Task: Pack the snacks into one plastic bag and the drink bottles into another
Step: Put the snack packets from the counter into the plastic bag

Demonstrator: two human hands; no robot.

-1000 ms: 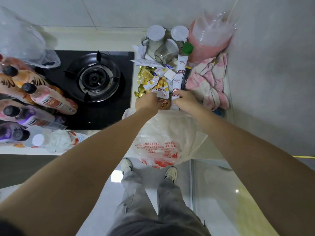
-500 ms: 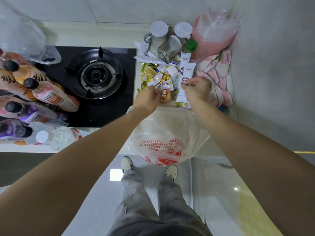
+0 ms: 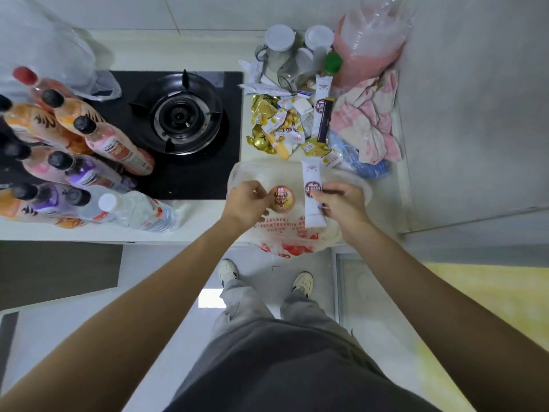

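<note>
Your left hand (image 3: pixel 248 200) pinches a round snack (image 3: pixel 281 198) and your right hand (image 3: pixel 338 203) grips a long white packet (image 3: pixel 312 193), long axis toward the back edge, both directly over the open bag (image 3: pixel 297 239) at the tabletop's front edge.

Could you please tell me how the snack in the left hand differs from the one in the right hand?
The round snack in the left hand is a small disc with an orange-red printed face; the stick pack in the right hand is a long, narrow white sachet with a dark red emblem. The disc is pinched at its edge; the sachet is gripped near its middle. Both are held over the open plastic bag.
</note>
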